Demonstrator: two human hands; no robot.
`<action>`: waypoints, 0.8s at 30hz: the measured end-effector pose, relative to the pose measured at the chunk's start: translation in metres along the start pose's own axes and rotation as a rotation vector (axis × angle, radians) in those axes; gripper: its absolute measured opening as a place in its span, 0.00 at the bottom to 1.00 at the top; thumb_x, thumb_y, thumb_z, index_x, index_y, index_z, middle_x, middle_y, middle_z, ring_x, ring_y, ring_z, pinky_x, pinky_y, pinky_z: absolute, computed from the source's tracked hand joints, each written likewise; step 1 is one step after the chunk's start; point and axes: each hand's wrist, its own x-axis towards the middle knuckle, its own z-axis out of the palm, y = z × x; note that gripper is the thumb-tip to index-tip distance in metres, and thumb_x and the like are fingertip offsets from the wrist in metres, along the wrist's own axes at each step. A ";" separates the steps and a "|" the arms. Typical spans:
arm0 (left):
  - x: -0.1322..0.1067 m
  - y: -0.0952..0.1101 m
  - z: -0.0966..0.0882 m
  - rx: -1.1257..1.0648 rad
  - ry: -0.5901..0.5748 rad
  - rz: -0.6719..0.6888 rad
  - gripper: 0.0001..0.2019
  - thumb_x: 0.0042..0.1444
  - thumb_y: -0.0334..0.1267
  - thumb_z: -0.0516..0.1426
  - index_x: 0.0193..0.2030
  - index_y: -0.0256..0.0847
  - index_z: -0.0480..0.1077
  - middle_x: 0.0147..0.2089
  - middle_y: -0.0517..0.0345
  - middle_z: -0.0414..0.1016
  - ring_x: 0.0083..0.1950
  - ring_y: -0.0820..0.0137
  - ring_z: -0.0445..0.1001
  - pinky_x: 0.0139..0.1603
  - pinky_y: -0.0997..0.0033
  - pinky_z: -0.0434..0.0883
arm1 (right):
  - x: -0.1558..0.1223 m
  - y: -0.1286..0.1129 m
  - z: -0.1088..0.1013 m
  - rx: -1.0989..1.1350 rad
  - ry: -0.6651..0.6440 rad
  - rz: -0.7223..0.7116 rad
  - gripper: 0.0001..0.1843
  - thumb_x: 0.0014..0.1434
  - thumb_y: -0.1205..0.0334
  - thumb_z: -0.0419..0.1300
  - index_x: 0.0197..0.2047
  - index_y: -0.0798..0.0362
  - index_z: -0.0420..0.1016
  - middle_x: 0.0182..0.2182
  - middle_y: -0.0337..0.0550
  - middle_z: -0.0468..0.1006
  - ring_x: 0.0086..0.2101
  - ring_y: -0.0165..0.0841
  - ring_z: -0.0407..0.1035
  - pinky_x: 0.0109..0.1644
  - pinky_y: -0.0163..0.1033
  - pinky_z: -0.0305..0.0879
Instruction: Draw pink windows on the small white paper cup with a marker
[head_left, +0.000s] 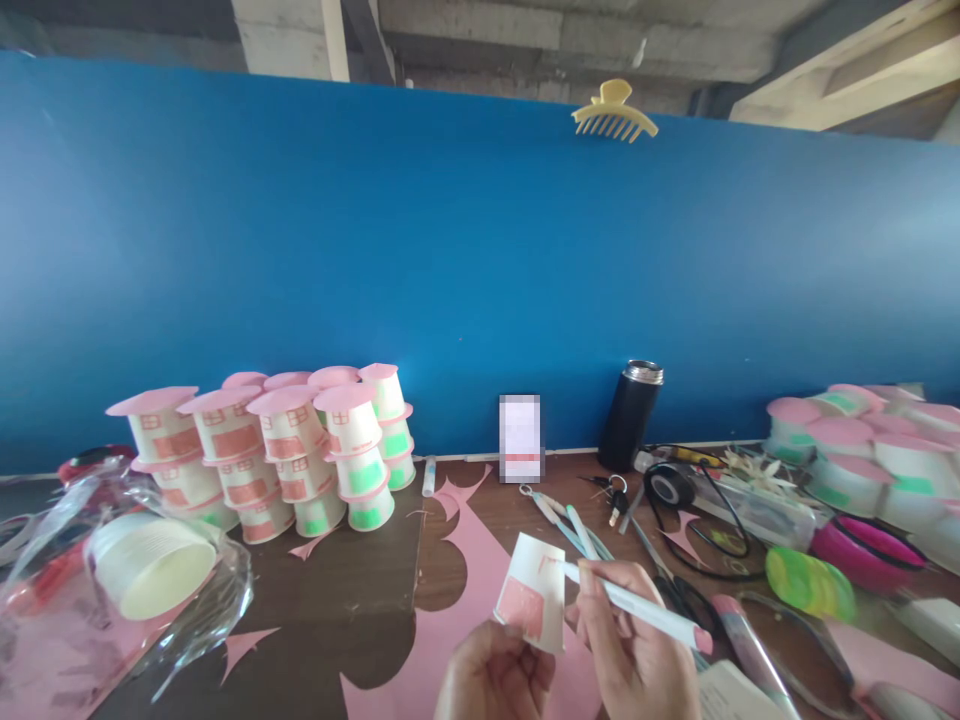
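My left hand (495, 672) grips a white paper cup (531, 590) by its lower end. The cup is tilted, and a red-filled block is drawn on its side with a few thin red lines above. In my right hand (626, 640) is a white marker (649, 610) with a pink end cap, held like a pen. Its tip meets the cup's side near the right edge, by the thin lines. Under both hands lies a pink paper sheet (472, 640) with round pieces cut out of it.
Stacked cups with pink paper tops (285, 440) stand at left, beside a plastic bag holding plain cups (154, 565). A black bottle (630, 415), keys (616, 500), scissors (686, 600) and a cable crowd the right. More cups (862, 450) sit far right. A blue partition (450, 250) closes off the back.
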 end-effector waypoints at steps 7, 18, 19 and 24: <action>-0.001 0.001 0.003 -0.037 0.030 -0.004 0.12 0.46 0.19 0.56 0.19 0.37 0.66 0.20 0.57 0.75 0.24 0.72 0.74 0.33 0.71 0.74 | 0.001 -0.001 -0.001 -0.003 0.002 0.008 0.04 0.66 0.60 0.54 0.42 0.49 0.68 0.22 0.33 0.71 0.21 0.29 0.73 0.25 0.30 0.71; -0.002 0.002 0.003 -0.009 0.009 0.001 0.11 0.46 0.19 0.56 0.20 0.37 0.67 0.22 0.56 0.76 0.25 0.71 0.74 0.35 0.70 0.73 | 0.001 -0.003 -0.002 -0.023 0.002 -0.012 0.05 0.66 0.61 0.53 0.43 0.50 0.68 0.23 0.34 0.73 0.21 0.29 0.74 0.26 0.30 0.72; -0.002 0.002 0.003 -0.008 0.007 0.000 0.11 0.46 0.19 0.56 0.20 0.37 0.67 0.22 0.56 0.76 0.25 0.72 0.74 0.35 0.70 0.73 | 0.001 -0.003 -0.002 -0.029 0.006 -0.015 0.05 0.66 0.60 0.54 0.42 0.50 0.69 0.24 0.35 0.73 0.22 0.29 0.74 0.26 0.30 0.72; -0.002 0.002 0.004 -0.007 0.022 0.003 0.11 0.46 0.19 0.56 0.19 0.37 0.66 0.21 0.58 0.75 0.24 0.72 0.73 0.34 0.71 0.73 | 0.002 -0.004 -0.002 -0.042 0.006 -0.014 0.05 0.66 0.60 0.54 0.42 0.50 0.68 0.23 0.34 0.72 0.21 0.29 0.74 0.25 0.29 0.72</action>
